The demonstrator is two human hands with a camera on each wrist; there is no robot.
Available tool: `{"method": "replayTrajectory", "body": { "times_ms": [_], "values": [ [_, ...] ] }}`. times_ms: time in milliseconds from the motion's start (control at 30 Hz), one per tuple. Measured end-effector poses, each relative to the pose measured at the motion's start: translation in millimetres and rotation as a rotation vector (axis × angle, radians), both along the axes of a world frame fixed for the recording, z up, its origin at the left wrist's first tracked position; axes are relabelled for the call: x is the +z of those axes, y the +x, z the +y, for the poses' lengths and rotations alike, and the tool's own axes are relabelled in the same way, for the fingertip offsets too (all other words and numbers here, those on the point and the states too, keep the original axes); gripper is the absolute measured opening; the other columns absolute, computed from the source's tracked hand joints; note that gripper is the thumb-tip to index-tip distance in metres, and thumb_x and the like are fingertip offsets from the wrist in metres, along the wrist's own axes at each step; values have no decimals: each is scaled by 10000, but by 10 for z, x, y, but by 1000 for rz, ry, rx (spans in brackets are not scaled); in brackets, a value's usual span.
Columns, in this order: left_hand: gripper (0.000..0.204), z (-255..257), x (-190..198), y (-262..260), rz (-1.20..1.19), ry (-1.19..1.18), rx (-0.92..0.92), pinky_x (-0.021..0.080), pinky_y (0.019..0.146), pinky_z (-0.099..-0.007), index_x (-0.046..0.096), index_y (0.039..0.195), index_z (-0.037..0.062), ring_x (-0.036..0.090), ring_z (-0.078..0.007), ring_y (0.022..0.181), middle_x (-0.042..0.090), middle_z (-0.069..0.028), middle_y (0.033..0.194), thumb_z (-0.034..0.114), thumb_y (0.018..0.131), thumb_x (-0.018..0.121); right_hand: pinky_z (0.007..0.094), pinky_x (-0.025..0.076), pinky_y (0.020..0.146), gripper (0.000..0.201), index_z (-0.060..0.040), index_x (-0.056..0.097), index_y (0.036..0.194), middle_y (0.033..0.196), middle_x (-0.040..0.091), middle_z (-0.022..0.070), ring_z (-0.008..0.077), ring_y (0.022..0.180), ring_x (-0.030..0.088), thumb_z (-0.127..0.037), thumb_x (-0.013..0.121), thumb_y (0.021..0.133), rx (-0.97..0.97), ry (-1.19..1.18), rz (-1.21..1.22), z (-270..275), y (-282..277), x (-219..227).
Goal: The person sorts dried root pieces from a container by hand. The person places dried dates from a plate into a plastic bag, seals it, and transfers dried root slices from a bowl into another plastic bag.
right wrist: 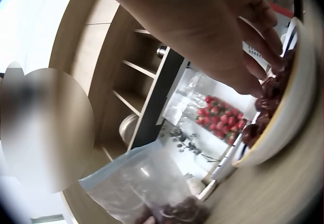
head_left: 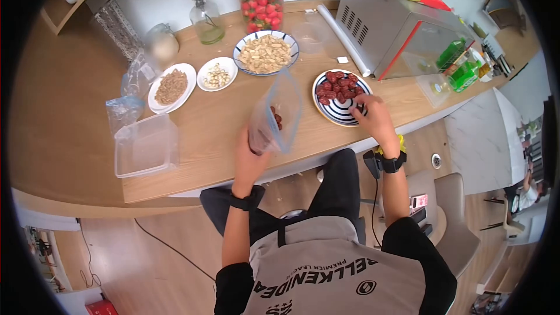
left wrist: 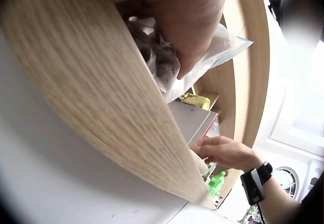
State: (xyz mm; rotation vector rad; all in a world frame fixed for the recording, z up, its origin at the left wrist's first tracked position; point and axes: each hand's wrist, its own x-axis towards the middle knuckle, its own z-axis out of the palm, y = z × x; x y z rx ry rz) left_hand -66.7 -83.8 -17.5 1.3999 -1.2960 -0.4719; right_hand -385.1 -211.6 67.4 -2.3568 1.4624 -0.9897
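My left hand (head_left: 251, 157) grips a clear zip bag (head_left: 286, 102) by its lower part, the bag standing mouth up with several red dates (right wrist: 185, 211) inside. Its blue-edged mouth gapes in the head view. My right hand (head_left: 376, 118) is over the near right side of a blue-and-white striped plate (head_left: 332, 118), fingers bent down with a red date at their tips. More wrinkled red dates (head_left: 335, 86) are heaped on the plate. The right wrist view shows the fingertips (right wrist: 255, 84) right at the dates, inside the rim.
Left of the bag are a bowl (head_left: 294, 61) of pale dried pieces, a small dish (head_left: 205, 83) and a plate (head_left: 189, 70) of brown food. A plastic box (head_left: 146, 166) sits front left. Behind are a strawberry container (head_left: 261, 3), a vase (head_left: 209, 26) and an oven (head_left: 379, 26).
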Motion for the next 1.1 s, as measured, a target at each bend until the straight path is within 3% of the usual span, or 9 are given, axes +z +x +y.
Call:
{"method": "replayTrajectory", "body": {
  "times_ms": [67, 200, 267, 333, 433, 667, 767, 933, 1100],
  "values": [
    [523, -8, 59, -14, 1, -49, 1, 532, 902, -374, 569, 1294, -6, 678, -261, 1021, 686, -174, 1121, 133, 833, 772, 432, 547, 765, 212, -14, 704, 970, 929, 722, 156, 340, 820, 686, -104, 807, 808, 0, 70, 168, -57, -98, -117],
    [534, 36, 200, -9, -23, -15, 13, 532, 896, -372, 576, 1286, -7, 680, -262, 1018, 688, -174, 1116, 156, 830, 799, 422, 552, 775, 252, -16, 694, 986, 924, 716, 159, 337, 818, 700, -108, 818, 788, 43, 168, 110, -159, -81, -162],
    [670, 36, 162, 6, 0, 68, 0, 534, 924, -441, 567, 1339, -7, 677, -372, 1083, 692, -215, 1174, 175, 764, 860, 414, 550, 772, 263, -16, 690, 1009, 934, 714, 161, 333, 827, 701, -90, 814, 790, 38, 165, 94, -135, -33, -123],
    [666, 27, 175, -1, 37, 42, 0, 532, 929, -432, 573, 1336, 1, 675, -373, 1086, 691, -211, 1183, 193, 769, 865, 407, 548, 769, 276, -17, 685, 1031, 943, 711, 162, 328, 835, 702, -72, 810, 791, 31, 163, 86, -91, 44, -60],
    [672, 0, 115, -15, 85, 4, -29, 531, 936, -434, 576, 1340, 8, 673, -373, 1088, 693, -206, 1188, 212, 772, 872, 389, 538, 772, 353, -34, 674, 1118, 958, 692, 124, 283, 810, 656, -33, 814, 794, 110, -1, -72, -12, 147, 16],
    [653, 16, 265, -33, 21, -54, -54, 525, 944, -412, 570, 1336, -23, 673, -318, 1097, 691, -196, 1195, 203, 796, 860, 370, 532, 784, 391, -47, 669, 1169, 997, 681, 95, 251, 850, 651, -78, 824, 812, 297, 87, -382, 399, 881, 1049],
    [648, 7, 242, -11, 15, -20, -40, 522, 951, -408, 567, 1334, -26, 670, -312, 1101, 684, -196, 1201, 193, 798, 858, 350, 539, 778, 421, -63, 673, 1239, 1082, 689, 94, 220, 869, 655, -102, 802, 840, 503, -166, -299, 461, 1085, 1284],
    [686, 34, 157, -27, 72, -23, -12, 520, 955, -433, 554, 1344, -17, 665, -353, 1102, 678, -207, 1195, 195, 777, 878, 347, 540, 760, 371, -34, 687, 1202, 1097, 698, 107, 235, 836, 667, -119, 801, 860, 352, 14, -290, 323, 859, 1081],
    [741, 52, 193, -16, 109, 40, -45, 514, 974, -444, 540, 1379, -12, 647, -365, 1149, 675, -221, 1229, 222, 769, 891, 403, 552, 805, 369, -13, 682, 1193, 1096, 694, 176, 326, 884, 681, -118, 792, 857, 58, -53, -32, -312, 151, 158]
  ]
}}
